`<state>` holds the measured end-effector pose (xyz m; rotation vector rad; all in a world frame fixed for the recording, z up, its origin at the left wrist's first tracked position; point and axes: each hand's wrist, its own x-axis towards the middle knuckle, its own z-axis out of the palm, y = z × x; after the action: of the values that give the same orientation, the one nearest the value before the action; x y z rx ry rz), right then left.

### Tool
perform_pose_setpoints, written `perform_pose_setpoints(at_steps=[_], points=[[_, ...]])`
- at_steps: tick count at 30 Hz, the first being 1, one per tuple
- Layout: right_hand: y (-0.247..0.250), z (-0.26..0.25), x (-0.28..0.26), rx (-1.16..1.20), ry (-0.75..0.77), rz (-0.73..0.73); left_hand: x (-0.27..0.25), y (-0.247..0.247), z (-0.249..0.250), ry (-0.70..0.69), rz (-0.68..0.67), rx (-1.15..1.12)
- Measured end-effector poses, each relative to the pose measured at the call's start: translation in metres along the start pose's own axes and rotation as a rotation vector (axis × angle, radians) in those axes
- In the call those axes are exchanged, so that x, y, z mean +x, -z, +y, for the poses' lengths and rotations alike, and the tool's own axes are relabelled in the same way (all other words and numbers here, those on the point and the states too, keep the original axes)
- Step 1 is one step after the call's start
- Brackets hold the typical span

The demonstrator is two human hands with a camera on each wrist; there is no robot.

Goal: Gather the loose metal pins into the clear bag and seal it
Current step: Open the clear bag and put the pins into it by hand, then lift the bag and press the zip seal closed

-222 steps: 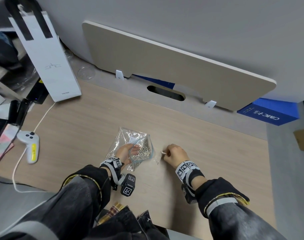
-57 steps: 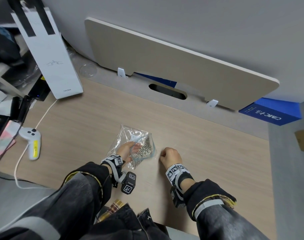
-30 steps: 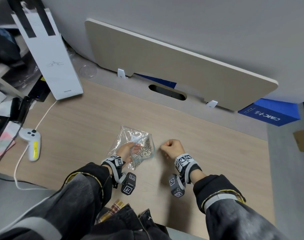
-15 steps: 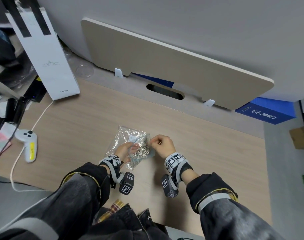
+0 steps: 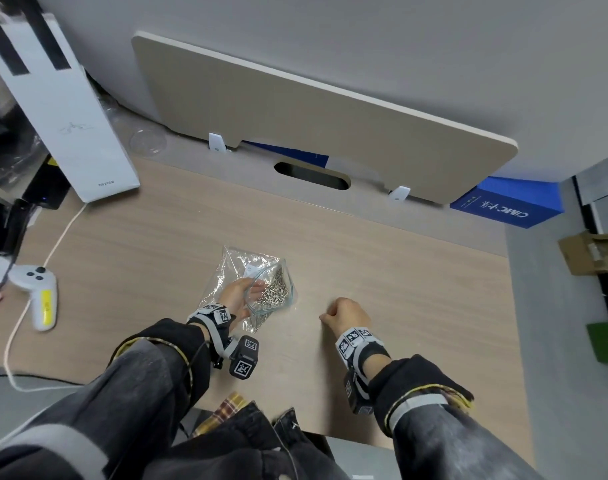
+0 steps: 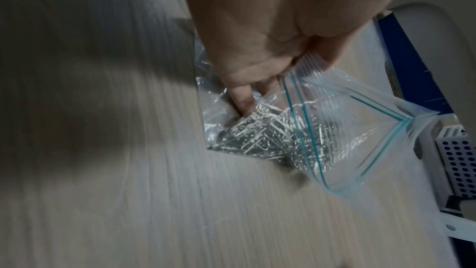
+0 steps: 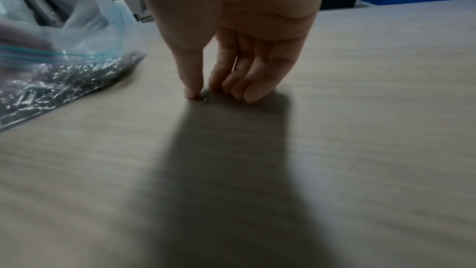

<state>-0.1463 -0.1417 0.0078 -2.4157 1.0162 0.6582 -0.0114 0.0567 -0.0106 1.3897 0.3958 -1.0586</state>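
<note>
The clear zip bag (image 5: 242, 263) lies on the wooden table (image 5: 417, 278) with a heap of metal pins (image 5: 273, 296) inside. My left hand (image 5: 238, 294) pinches the bag's teal-striped zip edge (image 6: 296, 97) and holds the mouth open toward the right. The pins (image 6: 257, 136) fill the bag's lower corner. My right hand (image 5: 344, 313) is on the table a short way right of the bag, fingers pointing down. In the right wrist view its thumb and index tips (image 7: 192, 93) close on a tiny loose pin (image 7: 205, 99) on the tabletop. The bag (image 7: 85, 34) lies to the left.
A tall white carton (image 5: 63, 109) stands at the back left, with a white controller (image 5: 39, 292) and its cable at the left edge. A tan board (image 5: 313, 109) leans against the wall. A blue box (image 5: 503, 206) sits at the back right.
Half a second ago my right hand was at the bag's mouth. It has since moved right and down onto the table. My left hand still holds the bag open.
</note>
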Motion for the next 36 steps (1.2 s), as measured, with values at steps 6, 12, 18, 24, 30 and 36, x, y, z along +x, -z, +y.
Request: perform_pose_setpoints(at_steps=[6, 12, 18, 24, 30, 36], points=[[-0.001, -0.012, -0.004, 0.06, 0.056, -0.029, -0.005, -0.004, 0.002, 0.004, 0.006, 0.004], [0.024, -0.059, -0.005, 0.609, 0.165, 0.095, -0.002, -0.003, 0.0, 0.002, 0.027, 0.007], [0.019, -0.091, -0.01, 0.436, 0.243, 0.181, -0.011, -0.006, 0.003, -0.002, 0.029, -0.009], [0.0, -0.074, -0.006, 0.305, 0.048, 0.078, -0.004, -0.001, -0.001, -0.018, 0.054, 0.041], [0.035, -0.076, 0.002, 0.242, 0.131, 0.034, -0.013, -0.014, 0.036, -0.167, 0.117, 0.429], [0.097, -0.077, 0.011, 0.381, 0.151, 0.021, -0.032, -0.037, 0.095, -0.297, 0.08, 0.682]])
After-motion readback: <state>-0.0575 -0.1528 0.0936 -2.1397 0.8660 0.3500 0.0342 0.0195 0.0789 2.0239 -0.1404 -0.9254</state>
